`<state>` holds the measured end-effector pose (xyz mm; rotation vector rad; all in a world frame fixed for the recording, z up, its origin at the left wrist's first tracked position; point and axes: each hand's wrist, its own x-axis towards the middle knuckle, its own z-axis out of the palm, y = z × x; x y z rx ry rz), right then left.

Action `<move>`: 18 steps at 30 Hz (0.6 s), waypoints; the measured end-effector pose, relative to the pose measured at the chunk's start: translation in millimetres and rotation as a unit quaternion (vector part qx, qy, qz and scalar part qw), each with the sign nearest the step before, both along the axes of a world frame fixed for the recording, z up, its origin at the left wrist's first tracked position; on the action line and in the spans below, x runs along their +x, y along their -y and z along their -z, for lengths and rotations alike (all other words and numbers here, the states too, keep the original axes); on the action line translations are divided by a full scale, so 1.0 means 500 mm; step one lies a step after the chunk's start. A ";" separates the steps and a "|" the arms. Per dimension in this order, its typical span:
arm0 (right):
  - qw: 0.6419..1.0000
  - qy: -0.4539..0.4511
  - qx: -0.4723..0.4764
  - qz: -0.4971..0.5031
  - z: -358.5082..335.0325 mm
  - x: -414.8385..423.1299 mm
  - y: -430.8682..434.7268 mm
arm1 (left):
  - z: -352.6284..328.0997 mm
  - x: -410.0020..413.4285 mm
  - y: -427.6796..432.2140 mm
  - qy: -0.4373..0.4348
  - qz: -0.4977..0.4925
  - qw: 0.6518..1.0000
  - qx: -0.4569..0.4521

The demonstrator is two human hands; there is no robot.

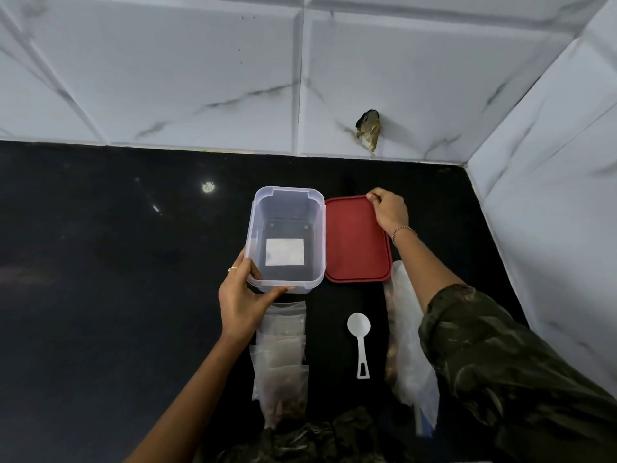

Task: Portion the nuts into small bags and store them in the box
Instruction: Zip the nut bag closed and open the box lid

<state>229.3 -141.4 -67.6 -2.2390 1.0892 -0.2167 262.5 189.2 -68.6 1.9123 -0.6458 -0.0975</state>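
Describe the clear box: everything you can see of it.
The clear box is a rectangular tub of translucent plastic with rounded corners and a thicker rim. Its lid is off, and it stands empty and upright, mouth up, on the black countertop. A white rectangular label shows through its base. The left hand grips its near left corner, thumb along the near rim. The red lid lies flat close beside its right side, and the small bags lie just in front of it.

We see the large nut bag (404, 349) partly covered by the right sleeve (500, 362); the small bags (282, 362) disappear under clothing (334, 439) at the lower edge.
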 end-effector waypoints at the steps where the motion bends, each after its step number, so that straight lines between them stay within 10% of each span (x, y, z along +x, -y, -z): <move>1: 1.000 -0.018 -0.014 -0.008 0.004 -0.001 0.000 | -0.001 0.000 -0.001 0.000 0.000 1.000 0.000; 18: 0.973 -0.078 -0.210 -0.061 -0.074 -0.051 -0.102 | -0.018 -0.008 -0.012 0.032 0.014 0.999 0.031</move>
